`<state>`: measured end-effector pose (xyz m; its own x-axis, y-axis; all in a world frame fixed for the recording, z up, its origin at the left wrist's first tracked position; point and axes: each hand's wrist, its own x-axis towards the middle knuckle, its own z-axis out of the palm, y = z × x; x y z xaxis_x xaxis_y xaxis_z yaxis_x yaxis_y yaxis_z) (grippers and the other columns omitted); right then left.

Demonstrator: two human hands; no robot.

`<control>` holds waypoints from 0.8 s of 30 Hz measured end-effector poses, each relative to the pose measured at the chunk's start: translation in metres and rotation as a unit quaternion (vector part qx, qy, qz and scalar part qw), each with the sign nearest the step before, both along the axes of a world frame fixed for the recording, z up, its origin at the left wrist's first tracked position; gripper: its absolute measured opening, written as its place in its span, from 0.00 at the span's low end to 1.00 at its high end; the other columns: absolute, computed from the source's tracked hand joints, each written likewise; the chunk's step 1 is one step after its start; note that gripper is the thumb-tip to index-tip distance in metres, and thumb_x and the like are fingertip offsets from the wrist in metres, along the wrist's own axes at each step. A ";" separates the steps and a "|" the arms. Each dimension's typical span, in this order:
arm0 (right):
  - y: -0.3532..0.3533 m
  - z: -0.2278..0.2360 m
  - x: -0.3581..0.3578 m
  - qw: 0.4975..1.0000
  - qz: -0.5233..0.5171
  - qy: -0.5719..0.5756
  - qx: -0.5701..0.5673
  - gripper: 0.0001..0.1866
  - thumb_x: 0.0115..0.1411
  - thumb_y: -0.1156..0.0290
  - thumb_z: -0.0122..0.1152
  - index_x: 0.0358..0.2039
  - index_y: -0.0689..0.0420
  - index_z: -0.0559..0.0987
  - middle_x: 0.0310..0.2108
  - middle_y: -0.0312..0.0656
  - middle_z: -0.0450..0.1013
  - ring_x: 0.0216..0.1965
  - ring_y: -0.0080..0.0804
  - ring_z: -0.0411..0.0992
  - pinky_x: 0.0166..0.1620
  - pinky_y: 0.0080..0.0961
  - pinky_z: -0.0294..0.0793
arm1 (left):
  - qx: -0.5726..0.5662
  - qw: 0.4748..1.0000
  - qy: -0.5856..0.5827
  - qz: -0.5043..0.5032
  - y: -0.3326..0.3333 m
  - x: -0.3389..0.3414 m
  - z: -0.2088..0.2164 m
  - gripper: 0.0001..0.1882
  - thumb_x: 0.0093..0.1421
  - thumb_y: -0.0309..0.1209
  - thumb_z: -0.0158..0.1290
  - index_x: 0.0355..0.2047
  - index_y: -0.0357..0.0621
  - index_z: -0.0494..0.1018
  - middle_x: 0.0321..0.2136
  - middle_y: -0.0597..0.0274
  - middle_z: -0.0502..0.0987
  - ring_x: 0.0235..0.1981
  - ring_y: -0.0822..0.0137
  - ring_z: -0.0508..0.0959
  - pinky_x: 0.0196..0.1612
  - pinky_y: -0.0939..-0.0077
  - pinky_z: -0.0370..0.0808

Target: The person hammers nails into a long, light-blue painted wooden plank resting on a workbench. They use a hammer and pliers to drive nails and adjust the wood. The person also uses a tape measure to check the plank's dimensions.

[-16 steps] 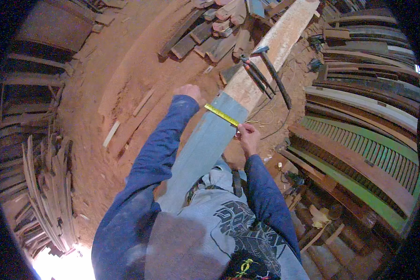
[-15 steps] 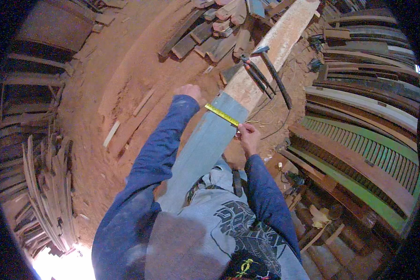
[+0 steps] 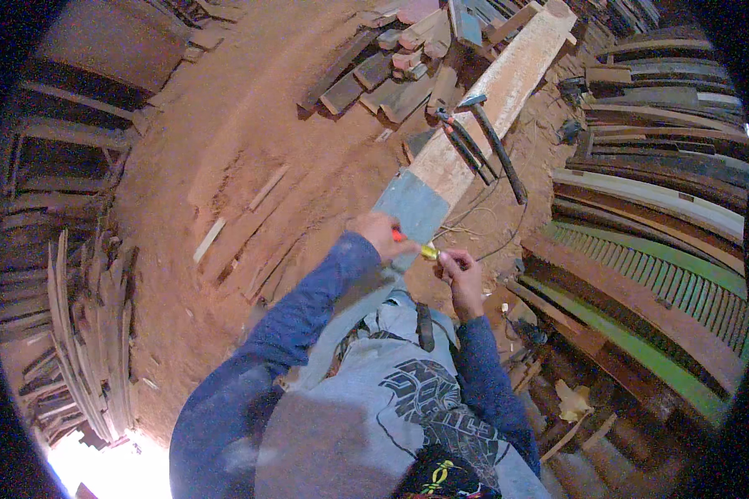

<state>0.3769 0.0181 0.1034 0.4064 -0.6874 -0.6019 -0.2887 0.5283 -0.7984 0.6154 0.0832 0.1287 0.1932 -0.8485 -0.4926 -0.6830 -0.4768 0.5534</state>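
Note:
My left hand [image 3: 376, 235] is closed around a tape measure with an orange-red case [image 3: 399, 236], partly hidden by the fingers. A short stretch of yellow blade [image 3: 429, 251] runs from it to my right hand [image 3: 462, 274], whose thumb and fingers pinch the blade's end. Both hands are over the near part of a blue-grey board [image 3: 412, 204], close to my body. Farther along, on a pale, worn plank [image 3: 526, 71], lie a hammer [image 3: 498, 150] with a dark handle and long-handled pincers [image 3: 468, 148].
Timber offcuts [image 3: 391, 71] are heaped beyond the board on the sawdust-covered floor [image 3: 233, 108]. Long planks and a green slatted panel [image 3: 657, 270] are stacked on the right. Thin wood strips [image 3: 87, 341] lean at left. A cord [image 3: 512, 237] trails beside the plank.
The tape blade, stretched across the blue-grey board earlier, is now much shorter between my hands. My left hand has moved nearer and rightward; my right hand has come slightly nearer and rightward.

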 end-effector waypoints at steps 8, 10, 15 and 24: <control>0.037 0.033 -0.031 0.999 -0.005 -0.040 -0.029 0.30 0.62 0.56 0.61 0.61 0.54 0.65 0.55 0.46 0.68 0.57 0.39 0.66 0.62 0.35 0.61 | -0.063 0.939 0.291 0.174 0.001 -0.135 -0.026 0.30 0.65 0.57 0.42 0.51 0.44 0.69 0.37 0.49 0.78 0.36 0.52 0.79 0.44 0.59 0.75; 0.039 0.033 -0.039 0.991 -0.059 -0.121 -0.002 0.31 0.63 0.57 0.60 0.62 0.53 0.63 0.55 0.45 0.68 0.56 0.39 0.67 0.60 0.34 0.64 | -0.017 0.926 0.326 0.190 -0.003 -0.164 -0.041 0.26 0.69 0.53 0.38 0.52 0.44 0.65 0.37 0.54 0.76 0.39 0.56 0.78 0.48 0.63 0.73; 0.025 0.021 -0.079 0.970 -0.110 -0.205 0.071 0.31 0.63 0.54 0.59 0.61 0.55 0.63 0.52 0.43 0.69 0.51 0.35 0.72 0.51 0.36 0.75 | -0.068 0.926 0.347 0.132 -0.013 -0.197 -0.025 0.29 0.68 0.56 0.38 0.54 0.46 0.63 0.46 0.52 0.73 0.49 0.57 0.75 0.55 0.64 0.70; 0.066 -0.098 -0.265 0.821 -0.395 -0.254 0.323 0.16 0.61 0.52 0.57 0.32 0.52 0.73 0.29 0.41 0.73 0.34 0.39 0.73 0.40 0.40 0.75 | -0.074 0.981 -0.129 0.121 -0.020 -0.136 -0.030 0.52 0.47 0.60 0.61 0.65 0.44 0.56 0.62 0.37 0.60 0.63 0.44 0.61 0.63 0.52 0.60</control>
<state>0.1121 0.0836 0.0056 0.2988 -0.4609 -0.8356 0.6329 0.7511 -0.1879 0.4796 0.0636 0.0990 0.5000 -0.8208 -0.2762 -0.6855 -0.5700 0.4529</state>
